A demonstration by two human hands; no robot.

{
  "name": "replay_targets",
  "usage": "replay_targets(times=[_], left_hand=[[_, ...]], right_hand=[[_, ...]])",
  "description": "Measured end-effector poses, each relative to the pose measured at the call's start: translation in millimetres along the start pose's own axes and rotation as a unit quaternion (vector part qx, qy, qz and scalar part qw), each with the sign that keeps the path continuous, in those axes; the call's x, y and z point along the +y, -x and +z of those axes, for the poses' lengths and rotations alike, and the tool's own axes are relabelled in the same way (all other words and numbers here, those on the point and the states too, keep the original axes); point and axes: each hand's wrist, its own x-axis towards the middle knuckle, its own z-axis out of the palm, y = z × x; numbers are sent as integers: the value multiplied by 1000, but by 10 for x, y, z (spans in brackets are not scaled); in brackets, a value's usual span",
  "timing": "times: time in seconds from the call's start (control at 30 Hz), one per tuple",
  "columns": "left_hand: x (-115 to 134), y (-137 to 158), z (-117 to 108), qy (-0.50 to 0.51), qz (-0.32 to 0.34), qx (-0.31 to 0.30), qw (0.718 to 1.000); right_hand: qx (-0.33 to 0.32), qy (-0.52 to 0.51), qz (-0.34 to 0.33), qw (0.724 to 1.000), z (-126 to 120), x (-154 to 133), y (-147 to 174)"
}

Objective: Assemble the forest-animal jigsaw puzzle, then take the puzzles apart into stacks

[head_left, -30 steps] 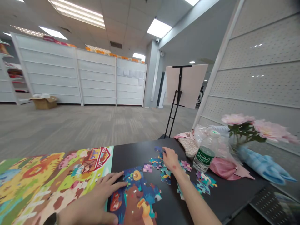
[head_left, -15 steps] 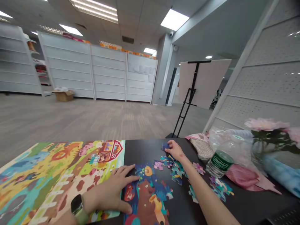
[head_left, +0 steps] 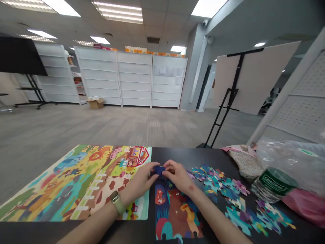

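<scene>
A dark blue puzzle piece (head_left: 159,170) is pinched between both hands above the top edge of a partly joined jigsaw puzzle (head_left: 175,217) with a brown bear on it. My left hand (head_left: 142,179) holds the piece from the left, thumb and forefinger on its edge. From the right, my right hand (head_left: 177,174) grips its other side with thumb and fingertips. Both hands partly cover the upper part of the puzzle. Loose puzzle pieces (head_left: 215,181) lie scattered to the right of my right forearm.
Left of the puzzle lie colourful animal picture sheets (head_left: 93,179) on the black table (head_left: 188,154). At the right stand a clear plastic bottle (head_left: 273,184) with a green label, a plastic bag (head_left: 291,159) and a patterned pouch (head_left: 245,162). An easel (head_left: 228,95) stands beyond.
My right hand has brought the blue piece from the table's far side to the left, over the puzzle. My left hand has lifted off the puzzle and taken hold too. The view has turned left.
</scene>
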Motion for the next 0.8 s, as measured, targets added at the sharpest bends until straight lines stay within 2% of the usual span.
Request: replay_targets(times=[0.17,0.43,0.63,0.8], left_hand=[[-120,-22,60,-46,-12,-11,999],[-103,-19,62,-34,-7,-5,999],[-109,-27,93,-54,45,8,998],[-104,-48,67,-75,55,-31,995]], right_hand=[[14,57,-12,998,8,15,13],[28,97,-7,995,12,41,37],[20,146,-42,988,77,10,83],[49,172,-66,982,79,28,58]])
